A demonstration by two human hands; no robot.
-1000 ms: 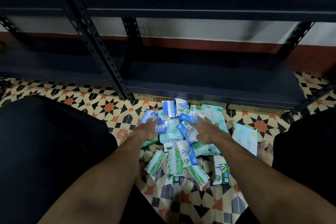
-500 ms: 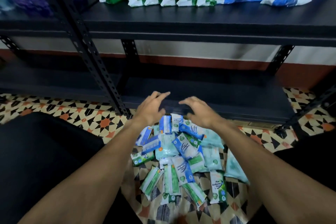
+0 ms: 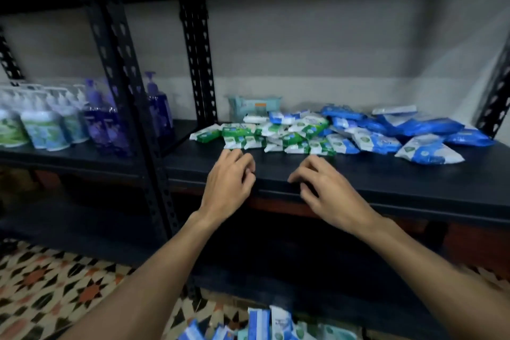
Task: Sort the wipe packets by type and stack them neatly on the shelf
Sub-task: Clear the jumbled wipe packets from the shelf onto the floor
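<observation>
**shelfnerd:** So what changed? A second ago both hands were down in the floor pile (image 3: 265, 323) of packets. Now the view has swung up, and the left hand (image 3: 229, 182) and right hand (image 3: 328, 188) hover over the front edge of the middle shelf (image 3: 386, 182).

**tidy_tom:** Carrying anything?

**shelfnerd:** Nope, both empty, with the fingers loosely curled and nothing in them. The left hand's fingertips are just short of the green packets (image 3: 276, 135) mid-frame. My guess is they're going to tidy what's already up there rather than add more. The floor pile, at the bottom edge of the frame, looks untouched.

**tidy_tom:** How's the shelf stuff lying?

**shelfnerd:** It's roughly grouped but not stacked. The green packets lie flat in a loose heap, and the front row mostly has its long sides running left-right across the frame, with a few skewed. The blue packets (image 3: 414, 130) to the right fan out at mixed angles, and a couple overlap into the green. It's too blurry to read which way the labels face. I'd say they need squaring up before they count as neat.
</observation>
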